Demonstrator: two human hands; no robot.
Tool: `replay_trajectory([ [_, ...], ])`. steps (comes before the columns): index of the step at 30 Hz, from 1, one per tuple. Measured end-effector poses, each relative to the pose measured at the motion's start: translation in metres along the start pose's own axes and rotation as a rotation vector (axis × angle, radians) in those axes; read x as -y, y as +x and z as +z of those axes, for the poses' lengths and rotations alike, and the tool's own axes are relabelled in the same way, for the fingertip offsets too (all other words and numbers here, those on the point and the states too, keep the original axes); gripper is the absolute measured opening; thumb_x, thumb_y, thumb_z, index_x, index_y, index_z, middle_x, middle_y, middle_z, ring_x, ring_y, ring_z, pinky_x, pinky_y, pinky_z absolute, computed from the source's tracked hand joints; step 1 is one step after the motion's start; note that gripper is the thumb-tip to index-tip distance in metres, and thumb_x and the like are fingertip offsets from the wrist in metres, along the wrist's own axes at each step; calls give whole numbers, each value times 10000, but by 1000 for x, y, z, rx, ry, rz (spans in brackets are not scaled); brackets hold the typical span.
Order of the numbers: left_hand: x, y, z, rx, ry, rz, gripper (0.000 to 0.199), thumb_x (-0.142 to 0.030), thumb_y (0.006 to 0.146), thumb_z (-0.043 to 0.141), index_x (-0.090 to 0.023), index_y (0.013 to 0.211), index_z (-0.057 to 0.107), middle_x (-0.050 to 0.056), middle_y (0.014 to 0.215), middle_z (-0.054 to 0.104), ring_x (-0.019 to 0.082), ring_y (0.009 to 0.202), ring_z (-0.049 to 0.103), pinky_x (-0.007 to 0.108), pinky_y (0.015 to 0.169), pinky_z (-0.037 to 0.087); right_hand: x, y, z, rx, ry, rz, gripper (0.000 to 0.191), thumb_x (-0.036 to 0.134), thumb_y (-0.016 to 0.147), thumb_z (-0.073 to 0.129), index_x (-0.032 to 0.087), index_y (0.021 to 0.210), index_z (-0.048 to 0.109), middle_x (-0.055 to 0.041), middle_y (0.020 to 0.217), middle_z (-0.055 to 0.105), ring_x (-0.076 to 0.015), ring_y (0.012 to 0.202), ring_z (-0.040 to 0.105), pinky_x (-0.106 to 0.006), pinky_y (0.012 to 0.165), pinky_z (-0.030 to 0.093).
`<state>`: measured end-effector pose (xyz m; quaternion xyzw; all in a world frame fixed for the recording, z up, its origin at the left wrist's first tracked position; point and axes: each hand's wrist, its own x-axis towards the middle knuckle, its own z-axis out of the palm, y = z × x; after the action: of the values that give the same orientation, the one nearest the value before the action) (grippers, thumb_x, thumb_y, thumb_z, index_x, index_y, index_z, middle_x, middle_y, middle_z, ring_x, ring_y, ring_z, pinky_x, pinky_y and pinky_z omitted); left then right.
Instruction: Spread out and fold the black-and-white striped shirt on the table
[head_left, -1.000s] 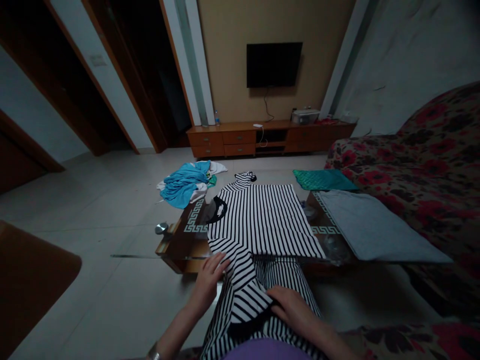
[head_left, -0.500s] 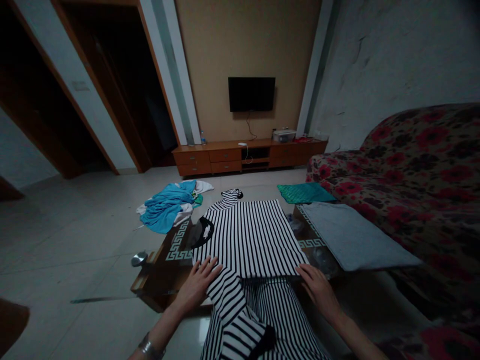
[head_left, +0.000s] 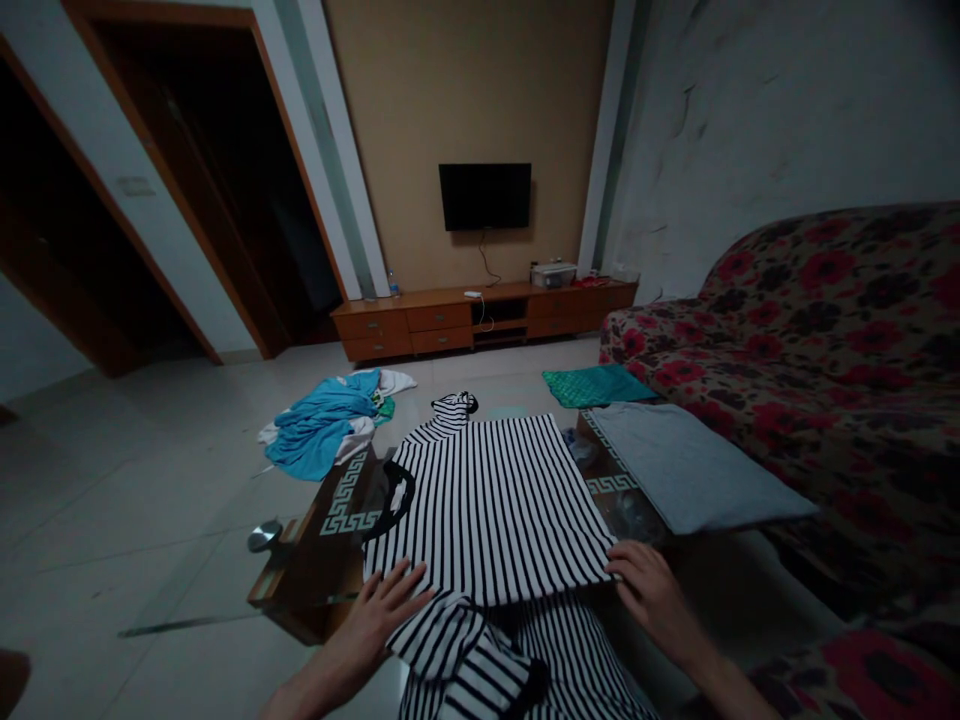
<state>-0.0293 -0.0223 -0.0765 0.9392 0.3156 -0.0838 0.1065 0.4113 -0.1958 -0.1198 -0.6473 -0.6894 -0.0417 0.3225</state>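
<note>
A black-and-white striped shirt (head_left: 502, 500) lies spread over the glass coffee table (head_left: 349, 495), its black neckline to the left. One sleeve (head_left: 450, 640) with a black cuff drops over the near edge; the far sleeve (head_left: 452, 405) is bunched at the back. My left hand (head_left: 386, 605) rests on the shirt near the close shoulder, fingers spread and flat. At the near right corner of the hem, my right hand (head_left: 645, 580) pinches the shirt's edge between fingers and thumb. More striped cloth (head_left: 577, 650) shows below the hem; whether it is separate I cannot tell.
A folded grey garment (head_left: 697, 465) lies on the table's right end, overhanging it. Behind it is a green folded cloth (head_left: 596, 383). Blue and white clothes (head_left: 322, 425) are heaped at the far left. A floral sofa (head_left: 810, 300) stands on the right, a TV cabinet (head_left: 442, 320) at the back.
The near part of the shirt has shifted toward me, its hem lower in view. Both hands moved slightly nearer with it, and the near sleeve is more bunched. The camera view has shifted slightly.
</note>
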Motion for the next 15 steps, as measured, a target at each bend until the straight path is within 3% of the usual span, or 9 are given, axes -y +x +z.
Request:
replay_trajectory([
  [2,-4,-15,-15,58,-176,72,709,-76,868,403,-446,1459,278,-23,1580,224,231,1471,131,579,1157,145,3,-2,-16,56,110,71,221,169,865,486,224,969,673,-73,1072,666,-221,1070,587,-398,954,451],
  [5,-11,-29,-53,152,-495,126,527,-252,937,397,-405,1441,367,-3,1533,353,221,1420,299,487,1171,202,5,7,-42,203,291,246,228,286,887,499,232,1002,689,-64,1032,694,-210,994,628,-344,900,487],
  [10,-7,-15,-121,305,-793,-31,439,-487,888,469,-273,1224,654,47,1258,647,262,1167,570,402,1047,413,-2,61,-77,297,484,387,308,454,850,549,225,966,720,-58,986,715,-229,952,643,-316,852,500],
  [12,8,0,-134,272,-872,-133,449,-534,819,536,-234,1098,721,57,1149,698,280,1102,601,397,993,459,-9,92,-84,289,528,388,329,487,833,565,220,942,724,-58,970,715,-229,940,641,-314,853,495],
  [15,43,33,-146,112,-966,-226,460,-554,736,589,-198,981,747,83,1064,720,307,1067,618,425,963,479,-25,144,-85,277,571,381,351,506,813,581,203,924,719,-60,962,707,-223,931,632,-315,869,483],
])
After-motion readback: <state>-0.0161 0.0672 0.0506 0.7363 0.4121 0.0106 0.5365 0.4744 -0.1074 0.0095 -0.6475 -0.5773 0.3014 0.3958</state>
